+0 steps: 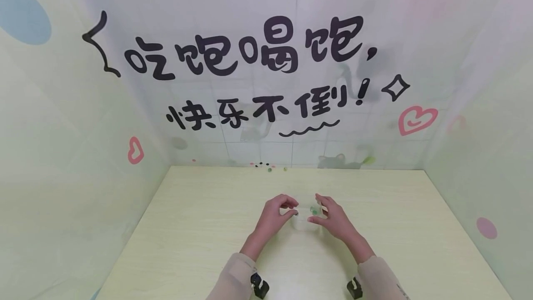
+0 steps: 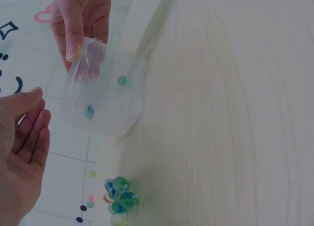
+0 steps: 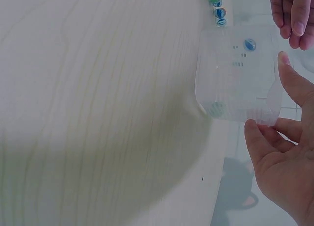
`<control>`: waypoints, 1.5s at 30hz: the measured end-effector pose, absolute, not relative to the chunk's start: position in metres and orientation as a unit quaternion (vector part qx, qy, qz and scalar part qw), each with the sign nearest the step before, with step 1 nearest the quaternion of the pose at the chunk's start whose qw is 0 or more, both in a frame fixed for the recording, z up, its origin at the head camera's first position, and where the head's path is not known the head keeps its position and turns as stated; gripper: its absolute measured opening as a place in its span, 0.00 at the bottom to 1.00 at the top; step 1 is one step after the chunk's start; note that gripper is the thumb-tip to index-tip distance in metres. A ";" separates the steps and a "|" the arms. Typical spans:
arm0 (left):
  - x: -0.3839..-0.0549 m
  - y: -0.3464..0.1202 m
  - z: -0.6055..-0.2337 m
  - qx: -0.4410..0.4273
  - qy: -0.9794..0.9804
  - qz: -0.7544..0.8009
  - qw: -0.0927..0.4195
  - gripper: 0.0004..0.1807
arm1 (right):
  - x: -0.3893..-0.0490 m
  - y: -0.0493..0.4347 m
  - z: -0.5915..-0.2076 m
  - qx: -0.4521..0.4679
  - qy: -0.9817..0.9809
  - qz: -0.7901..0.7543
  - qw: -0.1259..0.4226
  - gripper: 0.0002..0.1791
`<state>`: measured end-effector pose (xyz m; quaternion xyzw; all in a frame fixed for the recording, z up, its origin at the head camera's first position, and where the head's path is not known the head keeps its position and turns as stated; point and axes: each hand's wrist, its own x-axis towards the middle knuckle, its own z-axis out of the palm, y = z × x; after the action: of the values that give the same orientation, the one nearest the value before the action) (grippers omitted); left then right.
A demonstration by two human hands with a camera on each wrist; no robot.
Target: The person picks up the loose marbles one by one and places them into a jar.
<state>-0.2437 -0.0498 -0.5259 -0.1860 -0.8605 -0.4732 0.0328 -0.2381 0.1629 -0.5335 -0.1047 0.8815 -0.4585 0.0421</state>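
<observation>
A clear plastic container stands on the table between the two hands. My right hand pinches its rim and wall, with the thumb on one side and fingers on the other. Inside lie a blue marble and a green marble. My left hand hovers beside the container's opposite side, apart from it. Its fingers are loosely bent with the thumb near their tips, and nothing shows between them. Several glass marbles sit in a cluster on the table near the left hand; in the head view that hand hides them.
The pale wood table ends at a back wall hung with a printed cloth bearing black lettering. Side curtains close in on both sides. Small coloured dots on the cloth near the table's back edge resemble marbles.
</observation>
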 end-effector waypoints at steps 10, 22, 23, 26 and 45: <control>-0.243 -0.056 -0.526 -0.185 -0.859 -0.475 0.039 0.09 | -0.237 0.162 -0.531 -0.104 0.882 -0.457 0.041 0.42; -0.242 -0.063 -0.528 -0.178 -0.857 -0.481 0.048 0.08 | -0.235 0.161 -0.530 -0.108 0.877 -0.466 0.037 0.42; -0.242 -0.064 -0.528 -0.178 -0.856 -0.483 0.048 0.08 | -0.235 0.162 -0.530 -0.109 0.877 -0.467 0.037 0.42; -0.242 -0.065 -0.529 -0.175 -0.854 -0.488 0.046 0.09 | -0.235 0.162 -0.530 -0.110 0.877 -0.467 0.035 0.42; -0.244 -0.079 -0.532 -0.154 -0.864 -0.477 0.054 0.09 | -0.235 0.163 -0.530 -0.108 0.874 -0.473 0.040 0.42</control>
<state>-0.2443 -0.0786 -0.5323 -0.1541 -0.8635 -0.4771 0.0538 -0.2352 0.1626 -0.5304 -0.1084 0.8736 -0.4727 0.0405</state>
